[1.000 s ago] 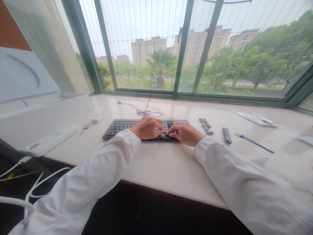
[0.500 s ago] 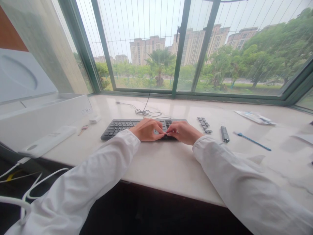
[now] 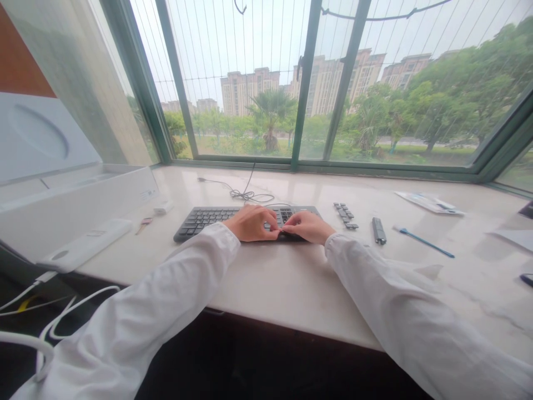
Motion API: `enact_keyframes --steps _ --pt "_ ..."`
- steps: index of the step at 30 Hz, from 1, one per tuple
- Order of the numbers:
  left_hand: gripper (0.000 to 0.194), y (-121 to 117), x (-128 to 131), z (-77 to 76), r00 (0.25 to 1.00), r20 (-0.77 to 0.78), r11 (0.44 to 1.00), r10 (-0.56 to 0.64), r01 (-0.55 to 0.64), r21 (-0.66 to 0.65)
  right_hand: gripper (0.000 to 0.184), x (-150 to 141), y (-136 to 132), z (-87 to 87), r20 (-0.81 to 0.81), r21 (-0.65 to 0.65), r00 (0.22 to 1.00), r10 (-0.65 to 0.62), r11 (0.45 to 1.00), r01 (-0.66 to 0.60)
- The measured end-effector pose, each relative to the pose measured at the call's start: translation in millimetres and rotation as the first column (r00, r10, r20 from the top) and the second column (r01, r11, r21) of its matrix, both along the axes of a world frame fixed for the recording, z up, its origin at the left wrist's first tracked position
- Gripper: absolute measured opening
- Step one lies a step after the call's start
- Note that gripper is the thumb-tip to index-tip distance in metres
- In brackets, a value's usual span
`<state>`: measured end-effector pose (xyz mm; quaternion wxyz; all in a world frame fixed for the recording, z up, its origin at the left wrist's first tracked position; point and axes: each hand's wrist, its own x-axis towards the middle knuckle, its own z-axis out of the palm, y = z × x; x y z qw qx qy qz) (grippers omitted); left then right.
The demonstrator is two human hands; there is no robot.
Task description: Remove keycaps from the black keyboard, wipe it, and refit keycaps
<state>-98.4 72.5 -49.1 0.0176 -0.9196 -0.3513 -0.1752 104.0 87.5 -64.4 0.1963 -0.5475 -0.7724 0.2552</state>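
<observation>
A black keyboard lies on the pale table, and its middle and front right parts are covered by my hands. My left hand rests over it with thumb and forefinger pinched together near the front edge. Facing it, my right hand pinches at almost the same spot, fingertips close to the left ones. Whatever small thing is between the fingertips is too hidden to name. Several loose dark keycaps lie in rows to the right of the keyboard.
Farther right are a dark grey stick-shaped tool, a thin blue brush and a flat packet. A bundled cable lies behind the keyboard. To the left are a key, a white power strip and an open white box.
The camera has tilted slightly, so the scene sits a little lower. Both hands stay pinched at the keyboard; the right fingers have shifted slightly.
</observation>
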Motion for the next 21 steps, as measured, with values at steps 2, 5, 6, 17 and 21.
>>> enact_keyframes --steps 2,5,6,17,21 --pt "0.02 -0.3 0.4 -0.1 1.0 -0.003 1.0 -0.001 0.002 0.011 0.022 -1.7 -0.4 2.2 0.023 -0.015 1.0 -0.008 1.0 0.008" --pt "0.019 -0.4 0.7 0.0 1.0 -0.005 1.0 -0.012 0.012 0.018 0.023 -2.7 -0.5 3.5 0.054 -0.017 0.998 0.01 1.0 -0.01" --pt "0.019 -0.2 0.6 0.1 1.0 -0.003 1.0 -0.015 0.015 0.016 0.022 -2.9 -0.5 3.5 0.06 -0.011 0.998 0.014 1.0 -0.013" --pt "0.02 4.6 -3.1 -5.5 1.0 0.006 1.0 -0.027 0.027 0.016 0.019 -7.3 1.6 2.1 0.103 -0.002 0.994 0.03 1.0 -0.03" --pt "0.022 3.7 -5.8 -11.4 0.999 0.027 0.994 -0.036 0.033 0.105 0.019 -4.0 0.1 0.8 0.079 0.031 0.996 0.051 0.998 -0.054"
